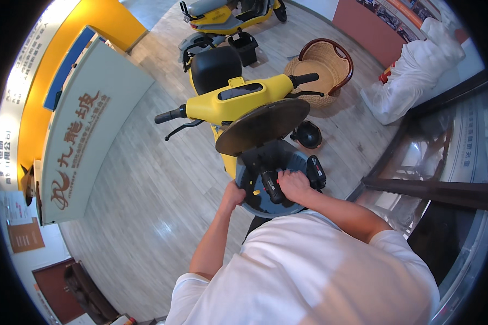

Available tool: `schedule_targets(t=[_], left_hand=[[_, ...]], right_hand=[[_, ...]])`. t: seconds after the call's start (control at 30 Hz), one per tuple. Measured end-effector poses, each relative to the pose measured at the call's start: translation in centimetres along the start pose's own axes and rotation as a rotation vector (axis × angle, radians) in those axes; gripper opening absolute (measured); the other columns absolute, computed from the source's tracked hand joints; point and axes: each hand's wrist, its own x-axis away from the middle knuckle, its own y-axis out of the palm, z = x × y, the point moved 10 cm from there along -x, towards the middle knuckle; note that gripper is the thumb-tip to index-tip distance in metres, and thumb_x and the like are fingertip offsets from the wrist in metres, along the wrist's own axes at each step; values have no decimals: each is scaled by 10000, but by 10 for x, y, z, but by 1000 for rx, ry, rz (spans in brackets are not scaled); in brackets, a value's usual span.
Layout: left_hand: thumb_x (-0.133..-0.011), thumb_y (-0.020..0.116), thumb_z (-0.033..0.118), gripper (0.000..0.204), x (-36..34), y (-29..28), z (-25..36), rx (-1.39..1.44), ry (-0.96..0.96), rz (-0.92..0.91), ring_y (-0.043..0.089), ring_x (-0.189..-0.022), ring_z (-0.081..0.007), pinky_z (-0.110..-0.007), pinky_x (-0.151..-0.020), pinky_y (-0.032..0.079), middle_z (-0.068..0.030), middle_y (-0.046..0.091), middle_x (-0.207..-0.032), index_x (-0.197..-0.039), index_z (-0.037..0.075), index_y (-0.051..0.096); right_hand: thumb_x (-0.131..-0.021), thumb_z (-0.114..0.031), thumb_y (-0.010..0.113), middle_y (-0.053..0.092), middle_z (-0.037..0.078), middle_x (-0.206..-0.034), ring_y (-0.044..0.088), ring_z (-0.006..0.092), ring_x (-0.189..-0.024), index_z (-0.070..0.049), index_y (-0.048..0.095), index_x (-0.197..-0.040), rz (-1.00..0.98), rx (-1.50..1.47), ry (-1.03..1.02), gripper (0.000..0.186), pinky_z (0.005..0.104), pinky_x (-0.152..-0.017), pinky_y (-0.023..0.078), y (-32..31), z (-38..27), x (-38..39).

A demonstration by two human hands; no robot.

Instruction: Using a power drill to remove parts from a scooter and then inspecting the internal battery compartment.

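Note:
My right hand (294,186) is closed around the grip of a black cordless drill (272,187) with red accents. The drill's body reaches into a round blue-grey bucket-like basket (294,153) at the front of a yellow scooter (230,106). Its battery end sticks out past the basket's right rim. My left hand (235,194) holds the basket's left rim, with part of the fingers hidden. A large dark round lid (268,124) stands raised behind the basket, below the handlebar. A small yellow piece (257,192) shows inside, left of the drill.
A wicker chair (322,70) with a dark curved rail stands beyond the scooter, right of it. A black helmet (307,134) lies on the floor near the basket. Another yellow scooter (228,19) is parked behind. A curved white counter (95,119) runs along the left; glass doors (417,162) are at right.

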Motion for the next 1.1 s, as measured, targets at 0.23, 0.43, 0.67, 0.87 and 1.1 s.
schedule_targets(t=[0.23,0.43,0.67,0.87,1.1], left_hand=[[-721,522,-18,371,3,-1,4,-14,29,17,665,-640,-272,-346,-468,529,-165,658,-839,-1083,-36,598],[-702,560,-58,400,1,2,2,-2,-3,-2,655,-702,-250,-352,-500,525,-148,658,-885,-1100,-43,592],[-707,560,-70,396,-5,3,-10,27,9,27,647,-697,-228,-337,-507,514,-137,657,-870,-1100,-43,595],[-709,559,-58,386,-2,1,-4,-24,3,37,637,-681,-222,-330,-498,498,-135,655,-870,-1093,-52,597],[-718,558,-45,373,5,2,3,14,-3,25,637,-675,-226,-331,-498,504,-138,655,-868,-1088,-52,594]], right_hand=[[-861,-141,508,668,142,-889,691,281,-763,-16,597,-1024,-59,-21,28,223,385,-659,542,3,1,-2],[-820,-129,551,668,153,-887,689,295,-770,-20,604,-999,-38,-48,38,216,396,-669,547,-2,8,-3],[-818,-121,558,673,149,-889,689,296,-793,-18,610,-1003,-56,-109,36,218,406,-703,546,-9,11,-5],[-829,-126,547,665,140,-894,686,291,-803,-28,611,-982,-103,-95,29,193,415,-717,542,-6,14,-4],[-823,-124,551,663,146,-903,685,291,-812,-33,614,-981,-74,-92,37,193,410,-723,540,-7,14,-6]])
